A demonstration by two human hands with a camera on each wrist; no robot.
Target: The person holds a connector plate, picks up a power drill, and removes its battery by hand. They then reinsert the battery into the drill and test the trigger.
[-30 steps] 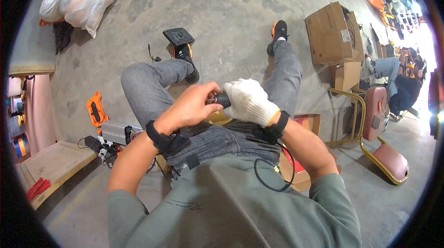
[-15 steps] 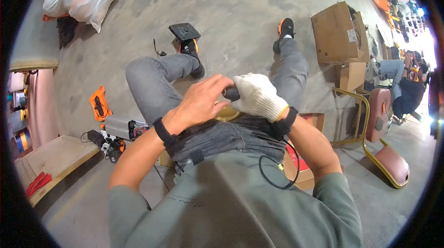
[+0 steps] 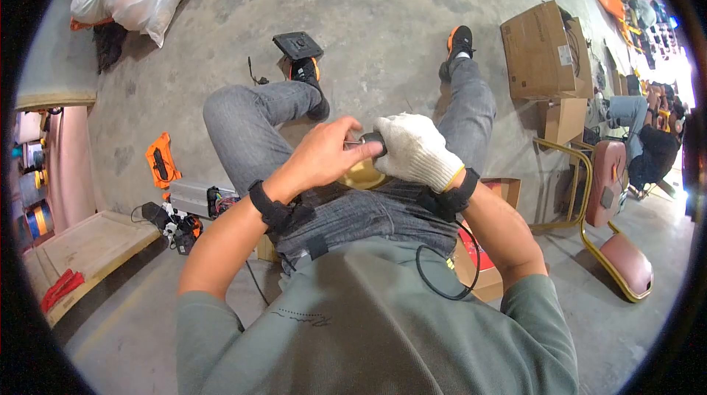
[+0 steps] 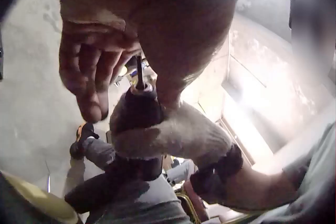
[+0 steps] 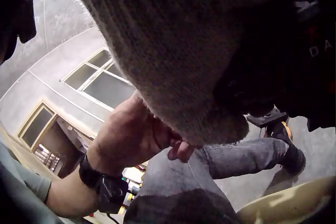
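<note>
A black, rounded power tool (image 4: 137, 111) has a thin metal shaft (image 4: 139, 71) sticking out of its nose. My right hand (image 3: 416, 150), in a white knitted glove with a yellow edge, grips its body. In the head view only the dark nose shows past the glove. My bare left hand (image 3: 328, 152) is at the nose, its thumb (image 3: 365, 150) laid against it. Its fingers are loosely bent, and a gap shows between them and the thumb, with the shaft in it. In the right wrist view the glove and the dark tool body hide most of the work.
Between the thighs is a yellow rounded thing (image 3: 363, 176). Left lie an orange piece (image 3: 162, 161), a grey metal box (image 3: 189, 197) and a low wooden bench (image 3: 96, 247). Right stand cardboard boxes (image 3: 541, 52) and a chair (image 3: 607, 181). A black flat device (image 3: 298, 46) is by one shoe.
My left fingers were closed about the tool's nose, then lifted over it; now they are spread from the thumb with the shaft showing. The gloved right hand keeps its grip.
</note>
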